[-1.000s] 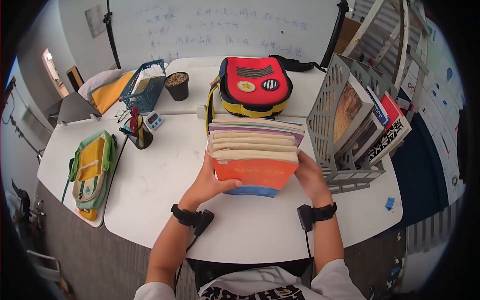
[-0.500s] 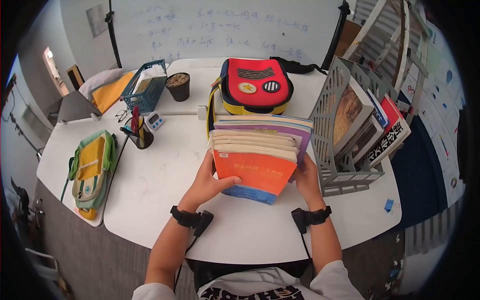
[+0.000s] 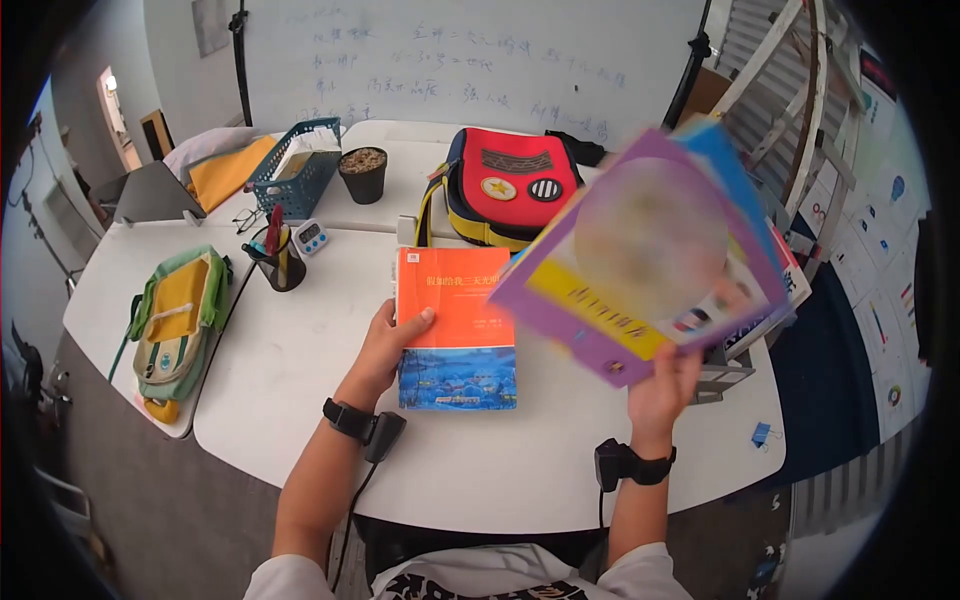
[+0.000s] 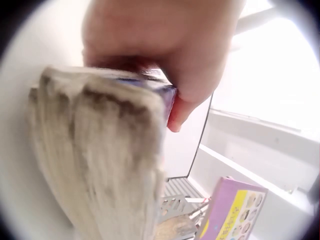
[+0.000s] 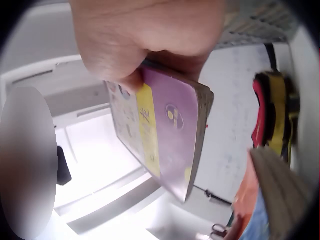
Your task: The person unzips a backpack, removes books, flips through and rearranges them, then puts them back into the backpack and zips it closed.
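Note:
A stack of books with an orange and blue cover (image 3: 455, 340) lies on the white table (image 3: 300, 370). My left hand (image 3: 385, 345) grips its left edge, thumb on the cover; the left wrist view shows the fingers (image 4: 160, 45) round the page edges (image 4: 100, 150). My right hand (image 3: 665, 385) holds a purple and yellow book (image 3: 640, 255) up in the air at the right, pinched at its lower corner, with a blue book (image 3: 720, 160) behind it. The right wrist view shows that hand (image 5: 150, 35) on the purple book (image 5: 170, 125).
A red backpack (image 3: 510, 185) stands behind the stack. The grey file rack (image 3: 725, 375) is mostly hidden by the raised book. A pen cup (image 3: 283, 265), timer (image 3: 310, 237), blue basket (image 3: 290, 180) and pot (image 3: 362, 172) stand at the back left, a green-yellow bag (image 3: 175, 325) at far left.
My right hand has lifted the purple and blue books away from the stack, up and to the right. The rest of the stack now lies flat under my left hand.

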`<state>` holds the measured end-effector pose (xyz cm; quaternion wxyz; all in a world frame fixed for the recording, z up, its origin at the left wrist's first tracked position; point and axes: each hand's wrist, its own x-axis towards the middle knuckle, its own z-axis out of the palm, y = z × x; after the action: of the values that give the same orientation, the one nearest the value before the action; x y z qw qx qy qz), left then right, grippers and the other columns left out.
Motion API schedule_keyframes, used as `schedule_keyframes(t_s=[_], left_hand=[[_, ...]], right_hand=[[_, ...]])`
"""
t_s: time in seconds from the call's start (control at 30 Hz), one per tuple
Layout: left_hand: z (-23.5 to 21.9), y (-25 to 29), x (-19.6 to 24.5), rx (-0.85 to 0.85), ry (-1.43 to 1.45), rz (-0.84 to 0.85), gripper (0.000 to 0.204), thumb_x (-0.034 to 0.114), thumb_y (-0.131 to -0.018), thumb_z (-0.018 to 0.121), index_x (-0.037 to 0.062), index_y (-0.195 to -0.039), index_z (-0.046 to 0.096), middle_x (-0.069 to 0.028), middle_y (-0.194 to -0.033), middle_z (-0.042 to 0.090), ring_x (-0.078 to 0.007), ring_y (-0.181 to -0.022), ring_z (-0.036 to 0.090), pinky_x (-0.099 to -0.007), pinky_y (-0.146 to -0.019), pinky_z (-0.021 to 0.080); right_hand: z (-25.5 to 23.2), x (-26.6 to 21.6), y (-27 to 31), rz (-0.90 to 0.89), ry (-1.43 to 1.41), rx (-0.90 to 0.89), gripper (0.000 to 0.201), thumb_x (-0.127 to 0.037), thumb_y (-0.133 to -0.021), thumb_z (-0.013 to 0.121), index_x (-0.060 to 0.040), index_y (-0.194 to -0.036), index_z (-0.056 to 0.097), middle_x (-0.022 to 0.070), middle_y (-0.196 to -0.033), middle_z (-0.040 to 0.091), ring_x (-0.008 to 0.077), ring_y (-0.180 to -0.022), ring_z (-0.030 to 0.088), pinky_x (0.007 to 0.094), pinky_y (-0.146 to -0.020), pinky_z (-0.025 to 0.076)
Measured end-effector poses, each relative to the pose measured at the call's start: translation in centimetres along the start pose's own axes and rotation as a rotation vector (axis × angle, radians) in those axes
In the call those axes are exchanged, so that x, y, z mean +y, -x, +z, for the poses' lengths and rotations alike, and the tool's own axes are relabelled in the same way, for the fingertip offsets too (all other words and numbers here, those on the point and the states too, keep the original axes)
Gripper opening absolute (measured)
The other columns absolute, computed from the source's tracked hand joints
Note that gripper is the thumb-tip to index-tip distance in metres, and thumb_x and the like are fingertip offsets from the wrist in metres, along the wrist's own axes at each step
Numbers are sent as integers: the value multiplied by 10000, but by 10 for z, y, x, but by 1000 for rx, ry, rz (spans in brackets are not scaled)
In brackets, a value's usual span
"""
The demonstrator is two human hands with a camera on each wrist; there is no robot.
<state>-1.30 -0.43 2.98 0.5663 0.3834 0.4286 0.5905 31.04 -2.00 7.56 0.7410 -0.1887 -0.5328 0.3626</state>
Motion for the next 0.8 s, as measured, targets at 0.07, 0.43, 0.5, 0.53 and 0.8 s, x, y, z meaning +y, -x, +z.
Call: schedule_keyframes(t_s=[0.07, 0.43, 0.5, 0.53, 0.8], left_hand=[[-6, -4, -8, 2, -25, -96, 569, 273, -884, 687, -84, -1235, 418, -203, -1138, 599, -215, -1003, 644, -322, -857, 534], [-9, -9, -13, -221, -121, -138, 675, 316, -890, 673, -55, -1359, 361, -182, -1265, 559, -245, -1153, 570, -349, -976, 469], [-7, -3, -7, -182, -7, -237, 693, 203, -842, 717, -41, -1370, 340, -180, -1285, 542, -263, -1147, 573, -360, -978, 473], [-7, 0, -4, -169, -8, -232, 693, 203, -842, 717, -41, -1370, 340, -180, -1285, 542, -263, -1147, 573, -360, -978, 473], [6, 11, 4, -217, 300, -205, 649, 143, -814, 699, -32, -1348, 375, -203, -1253, 563, -278, -1069, 626, -377, -907, 533]], right_hand=[[16, 8, 4, 274, -102, -9, 359, -148, -977, 517, 26, -1285, 458, 141, -1273, 552, 216, -1148, 551, 362, -998, 415], [32, 81, 37, 932, 187, -248, 403, -235, -1002, 502, 30, -1298, 437, 123, -1242, 563, 165, -1144, 528, 305, -981, 410], [39, 88, 48, 949, 167, -215, 415, -246, -1007, 494, 28, -1311, 422, 127, -1252, 552, 167, -1166, 511, 309, -994, 401], [41, 87, 50, 876, 210, -265, 444, -257, -1010, 489, 25, -1339, 393, 139, -1290, 523, 177, -1204, 482, 318, -1018, 380], [22, 82, 27, 887, -196, -186, 584, -453, -1021, 371, -33, -1427, 374, 80, -1443, 435, 218, -1320, 408, 354, -1084, 317]])
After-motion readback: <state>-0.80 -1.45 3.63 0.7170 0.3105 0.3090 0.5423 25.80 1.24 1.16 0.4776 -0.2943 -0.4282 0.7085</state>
